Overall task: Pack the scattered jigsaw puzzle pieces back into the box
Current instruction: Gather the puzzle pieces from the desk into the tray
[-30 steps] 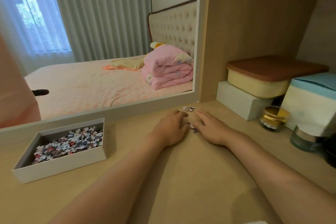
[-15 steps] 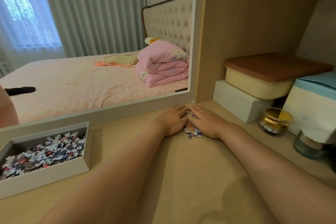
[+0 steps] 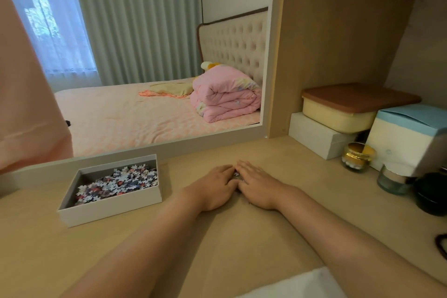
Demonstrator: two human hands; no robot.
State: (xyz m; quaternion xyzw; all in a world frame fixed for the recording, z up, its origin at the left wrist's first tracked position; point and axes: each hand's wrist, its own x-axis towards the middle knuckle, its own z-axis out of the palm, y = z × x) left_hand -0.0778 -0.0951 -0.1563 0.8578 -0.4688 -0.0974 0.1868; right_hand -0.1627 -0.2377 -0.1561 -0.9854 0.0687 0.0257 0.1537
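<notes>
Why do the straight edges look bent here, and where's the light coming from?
Head view: the wide-angle lens bows the mirror frame and wooden panel; soft daylight glows at the curtained window; shadows on the desk are faint; no glare, and the box looks sharp.

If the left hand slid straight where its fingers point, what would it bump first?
Probably the puzzle pieces beside the left hand, then the right hand close behind them.
</notes>
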